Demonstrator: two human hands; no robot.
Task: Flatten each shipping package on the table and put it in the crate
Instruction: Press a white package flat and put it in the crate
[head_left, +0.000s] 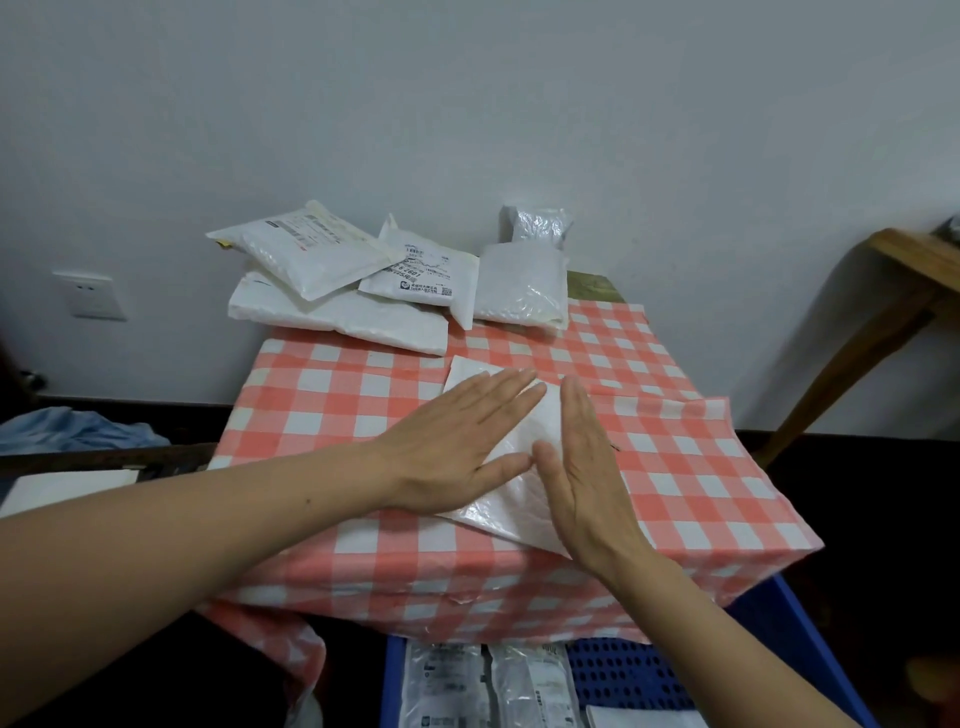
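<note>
A white shipping package lies flat in the middle of the table with the red-and-white checked cloth. My left hand presses on its left part with straight fingers. My right hand lies flat on its right side, the two thumbs almost meeting. Several more white packages are heaped at the table's far edge. A blue crate stands on the floor below the near edge and holds flattened packages.
A wooden table stands at the right against the wall. Blue cloth and a white flat object lie to the left. A wall socket is on the left wall.
</note>
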